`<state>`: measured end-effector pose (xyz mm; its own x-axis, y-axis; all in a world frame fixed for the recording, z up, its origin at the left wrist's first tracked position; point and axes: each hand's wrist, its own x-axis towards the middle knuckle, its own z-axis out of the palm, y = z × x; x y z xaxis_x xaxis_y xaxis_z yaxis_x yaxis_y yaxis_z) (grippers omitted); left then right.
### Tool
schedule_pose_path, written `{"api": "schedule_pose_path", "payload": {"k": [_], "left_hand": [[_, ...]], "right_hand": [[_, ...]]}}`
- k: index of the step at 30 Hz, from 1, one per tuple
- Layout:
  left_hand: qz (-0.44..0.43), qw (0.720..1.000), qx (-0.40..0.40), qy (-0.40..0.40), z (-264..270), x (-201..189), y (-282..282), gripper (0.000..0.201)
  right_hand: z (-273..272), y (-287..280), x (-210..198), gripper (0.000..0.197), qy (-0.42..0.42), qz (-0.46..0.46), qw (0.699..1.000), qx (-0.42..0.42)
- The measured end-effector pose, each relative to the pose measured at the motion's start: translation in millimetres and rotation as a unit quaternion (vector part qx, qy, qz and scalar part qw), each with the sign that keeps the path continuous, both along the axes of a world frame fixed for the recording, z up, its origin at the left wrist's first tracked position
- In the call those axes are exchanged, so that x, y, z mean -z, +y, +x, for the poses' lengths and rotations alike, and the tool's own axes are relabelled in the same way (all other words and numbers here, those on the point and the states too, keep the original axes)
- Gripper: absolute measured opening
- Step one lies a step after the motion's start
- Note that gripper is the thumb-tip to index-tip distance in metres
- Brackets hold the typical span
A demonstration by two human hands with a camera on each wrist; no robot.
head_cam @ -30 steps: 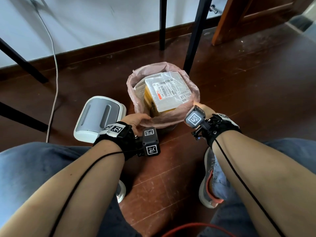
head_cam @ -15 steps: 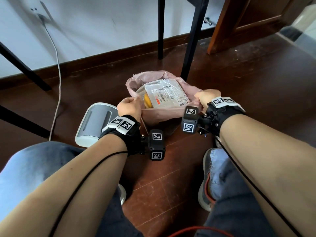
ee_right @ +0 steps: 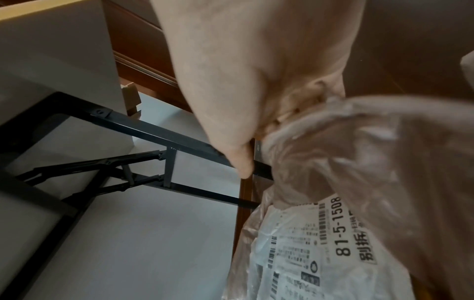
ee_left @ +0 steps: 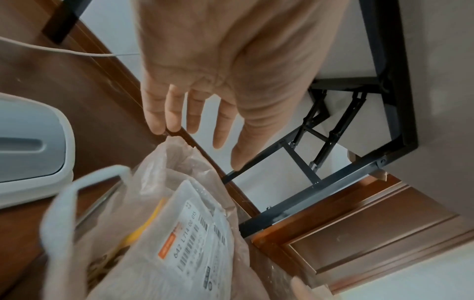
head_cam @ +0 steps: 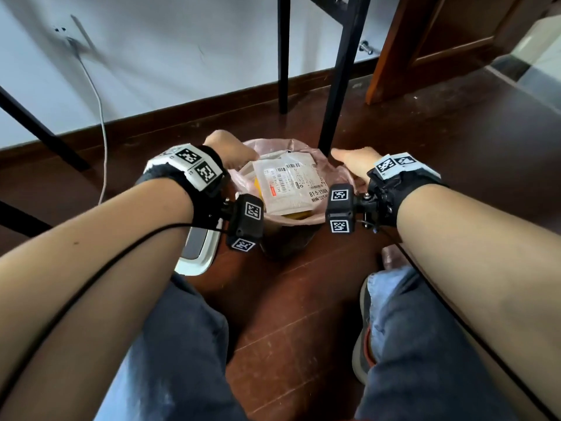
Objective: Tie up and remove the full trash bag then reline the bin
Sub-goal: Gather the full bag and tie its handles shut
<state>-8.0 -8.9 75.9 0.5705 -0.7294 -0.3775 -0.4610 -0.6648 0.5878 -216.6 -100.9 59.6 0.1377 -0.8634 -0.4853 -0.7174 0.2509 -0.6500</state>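
Note:
A pink translucent trash bag [head_cam: 329,167] holding labelled parcels [head_cam: 288,183] sits in a dark bin [head_cam: 285,241] on the floor between my knees. My right hand [head_cam: 353,161] grips the bag's right edge; in the right wrist view that hand [ee_right: 269,121] has the plastic of the bag [ee_right: 384,162] bunched in its fist with the thumb pointing out. My left hand [head_cam: 226,148] hovers over the bag's far left rim. Seen from the left wrist, this hand [ee_left: 205,132] has straight spread fingers just above the bag's raised edge [ee_left: 177,154] and holds nothing.
The white bin lid [head_cam: 197,253] lies on the floor left of the bin. Black table legs [head_cam: 337,86] stand right behind the bag. A white cable [head_cam: 103,123] hangs down the wall at left. My shoe [head_cam: 362,344] is near the bin.
My left hand has let go of the bag's edge, opened and moved to the far left rim. My right hand has slid further along the right side, still gripping the plastic.

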Motion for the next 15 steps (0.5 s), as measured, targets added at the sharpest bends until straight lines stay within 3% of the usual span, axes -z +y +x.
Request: {"api": "schedule_pose_path", "payload": {"k": [4,7,10,12,14,15], "left_hand": [[-0.004,1.0,-0.005,0.022,6,10,-10,0.025],[-0.019,0.991,-0.075,0.109,14,25,-13,0.033],[-0.031,0.98,-0.118,0.161,22,35,-17,0.01],[-0.044,0.97,-0.157,0.179,24,37,-19,0.014],[-0.061,0.965,-0.168,0.189,24,42,-22,0.015],[-0.071,0.964,-0.172,0.191,25,45,-24,0.04]], "right_hand": [[5,-12,7,0.034,-0.045,0.079,0.996,-0.005],[10,-20,8,0.042,-0.06,0.133,0.989,-0.029],[13,-24,20,0.028,-0.115,0.145,0.983,-0.018],[15,-22,27,0.033,-0.119,0.142,0.983,-0.011],[21,-21,27,0.027,-0.115,0.129,0.985,0.005],[24,-19,25,0.023,-0.122,0.112,0.986,0.023]]}}
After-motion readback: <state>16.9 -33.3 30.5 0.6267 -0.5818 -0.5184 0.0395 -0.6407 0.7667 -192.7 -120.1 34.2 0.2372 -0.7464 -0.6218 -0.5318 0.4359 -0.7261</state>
